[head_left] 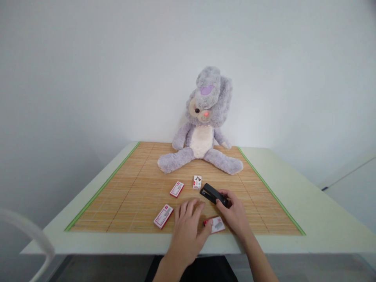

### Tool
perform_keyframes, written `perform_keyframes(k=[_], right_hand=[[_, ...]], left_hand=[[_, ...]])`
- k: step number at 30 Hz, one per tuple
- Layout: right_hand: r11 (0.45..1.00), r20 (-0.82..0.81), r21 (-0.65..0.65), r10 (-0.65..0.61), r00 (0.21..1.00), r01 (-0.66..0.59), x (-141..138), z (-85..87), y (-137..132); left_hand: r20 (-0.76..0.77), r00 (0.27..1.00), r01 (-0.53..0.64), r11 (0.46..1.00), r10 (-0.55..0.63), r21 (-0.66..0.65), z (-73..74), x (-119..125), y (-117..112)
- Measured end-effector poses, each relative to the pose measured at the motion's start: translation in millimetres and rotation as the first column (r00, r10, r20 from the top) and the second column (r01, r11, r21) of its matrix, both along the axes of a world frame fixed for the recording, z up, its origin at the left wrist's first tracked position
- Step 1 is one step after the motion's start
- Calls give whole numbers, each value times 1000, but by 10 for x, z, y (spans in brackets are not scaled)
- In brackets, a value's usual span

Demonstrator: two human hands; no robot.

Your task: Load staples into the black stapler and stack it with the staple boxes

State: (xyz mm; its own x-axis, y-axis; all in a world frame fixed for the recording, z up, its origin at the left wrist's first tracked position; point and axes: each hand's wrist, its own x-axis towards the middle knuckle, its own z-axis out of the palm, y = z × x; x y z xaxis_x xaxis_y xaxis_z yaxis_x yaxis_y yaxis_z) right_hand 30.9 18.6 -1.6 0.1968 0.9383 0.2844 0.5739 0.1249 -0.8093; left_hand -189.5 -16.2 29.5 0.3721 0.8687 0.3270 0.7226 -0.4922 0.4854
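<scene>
A black stapler (pixel 214 194) lies on the bamboo mat, and my right hand (pixel 235 213) grips its near right end between thumb and fingers. My left hand (pixel 188 225) rests over the mat with fingers spread, holding nothing. Its thumb tip overlaps the left end of a red-and-white staple box (pixel 217 224); whether it touches, I cannot tell. Left of that hand lies another red-and-white box (pixel 163 216), with a similar box (pixel 176 189) farther back. A small white box (pixel 197 182) with a dark picture sits just beyond the stapler's far left end.
A grey-lilac plush rabbit (pixel 202 139) sits at the back of the bamboo mat (pixel 129 203), against the white wall. The mat has green edging and lies on a pale table (pixel 293 188). A white curved tube (pixel 32 231) is at the lower left.
</scene>
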Motion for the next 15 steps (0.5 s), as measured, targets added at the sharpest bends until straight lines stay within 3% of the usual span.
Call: perform_keyframes(k=[9, 15], right_hand=[[964, -41, -8, 266, 963, -267, -17, -17, 162], [930, 174, -22, 366, 914, -368, -112, 259, 205]], left_hand=[[-56, 985, -157, 980, 165, 122, -171, 1, -123], [-57, 972, -217, 968, 226, 128, -230, 11, -157]])
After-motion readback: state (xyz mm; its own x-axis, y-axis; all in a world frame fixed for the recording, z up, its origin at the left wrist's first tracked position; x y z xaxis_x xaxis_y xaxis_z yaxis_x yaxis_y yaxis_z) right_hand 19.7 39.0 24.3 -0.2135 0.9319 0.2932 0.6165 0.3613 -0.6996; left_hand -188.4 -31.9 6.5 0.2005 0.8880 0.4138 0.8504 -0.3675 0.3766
